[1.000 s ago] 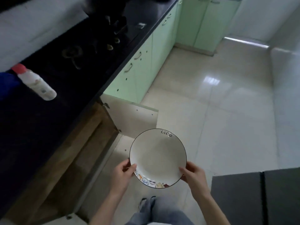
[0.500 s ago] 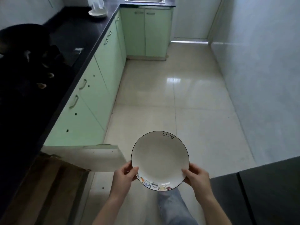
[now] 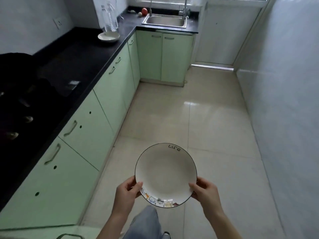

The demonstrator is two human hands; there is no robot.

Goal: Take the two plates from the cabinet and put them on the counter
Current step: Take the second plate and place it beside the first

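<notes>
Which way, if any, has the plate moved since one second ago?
Yes. The plate went forward along the counter, past the open cabinet door, toward the sink.

The person carries the plate (image 3: 165, 175) forward along the counter (image 3: 82, 54); the open cabinet door (image 3: 25, 233) slides nearly out of view at lower left, while the sink (image 3: 165, 21) and another dish (image 3: 108, 36) appear ahead.

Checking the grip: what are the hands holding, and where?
The plate, by its near rim: left hand at the left edge, right hand at the right.
</notes>
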